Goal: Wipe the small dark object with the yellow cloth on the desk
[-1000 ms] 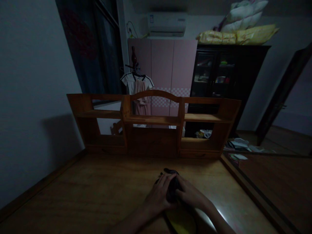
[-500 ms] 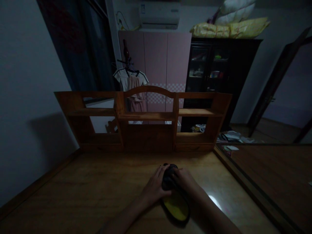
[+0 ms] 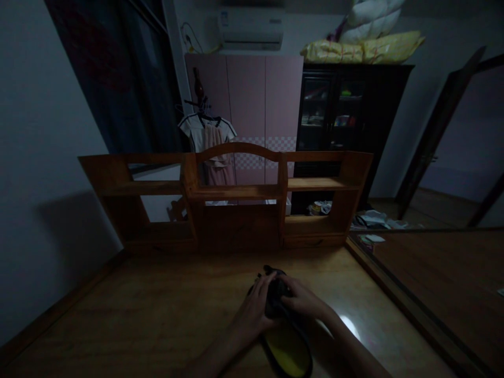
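On the wooden tabletop lies what looks like a slipper (image 3: 289, 349), with a black rim and a yellow inner sole, its rounded end towards me. My left hand (image 3: 256, 304) lies along the left side of its black upper part (image 3: 275, 302), fingers pointing away from me and thumb near the yellow sole. From the right, my right hand (image 3: 302, 298) curls its fingers onto the same black part. The dim light and the fingers hide its details. Small dark pieces (image 3: 269, 269) stick out beyond the fingertips.
A wooden shelf unit (image 3: 236, 193) stands across the table's (image 3: 157, 299) far side. A raised wooden edge (image 3: 394, 294) runs along the right. Behind are a pink wardrobe (image 3: 246, 94), a black cabinet (image 3: 378, 115) and hanging clothes (image 3: 214, 134). A white wall (image 3: 47, 220) borders the left.
The slipper sits slightly lower in view, its near end closer to the bottom edge. The fingers of my right hand have shifted on the black part. The camera view has moved a little.
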Demonstrator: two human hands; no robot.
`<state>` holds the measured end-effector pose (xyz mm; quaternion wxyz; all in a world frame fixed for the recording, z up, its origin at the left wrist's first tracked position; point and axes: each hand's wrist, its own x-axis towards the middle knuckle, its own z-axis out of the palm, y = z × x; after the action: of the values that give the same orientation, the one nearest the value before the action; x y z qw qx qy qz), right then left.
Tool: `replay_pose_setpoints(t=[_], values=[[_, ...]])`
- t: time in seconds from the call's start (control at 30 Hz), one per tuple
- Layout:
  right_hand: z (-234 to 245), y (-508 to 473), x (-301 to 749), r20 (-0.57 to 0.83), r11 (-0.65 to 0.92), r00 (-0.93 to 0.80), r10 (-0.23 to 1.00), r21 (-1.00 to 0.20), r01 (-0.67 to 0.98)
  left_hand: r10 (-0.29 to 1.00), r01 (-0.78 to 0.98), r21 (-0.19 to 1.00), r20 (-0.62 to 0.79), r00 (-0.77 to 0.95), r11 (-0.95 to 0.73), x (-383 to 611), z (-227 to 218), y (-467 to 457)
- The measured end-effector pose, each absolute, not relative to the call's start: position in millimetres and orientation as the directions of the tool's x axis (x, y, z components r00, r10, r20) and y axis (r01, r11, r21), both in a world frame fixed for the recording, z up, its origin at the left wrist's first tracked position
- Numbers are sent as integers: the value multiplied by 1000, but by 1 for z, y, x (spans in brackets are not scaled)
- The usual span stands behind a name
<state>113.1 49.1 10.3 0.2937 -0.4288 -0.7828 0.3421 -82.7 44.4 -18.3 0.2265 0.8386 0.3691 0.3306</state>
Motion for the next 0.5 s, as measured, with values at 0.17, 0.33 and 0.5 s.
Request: replay_pose_setpoints(t=[0.17, 0.33, 0.5], values=[[5, 49, 103, 305, 478, -385, 871, -704, 526, 782, 477, 637, 365, 505, -605, -83, -13, 41], [5, 52, 103, 258, 418, -332, 907, -632, 652, 790, 460, 665, 349, 505, -588, -81, -3, 35], [3, 55, 106, 194, 335, -273, 942, -530, 779, 802, 443, 696, 339, 491, -566, -83, -2, 39]])
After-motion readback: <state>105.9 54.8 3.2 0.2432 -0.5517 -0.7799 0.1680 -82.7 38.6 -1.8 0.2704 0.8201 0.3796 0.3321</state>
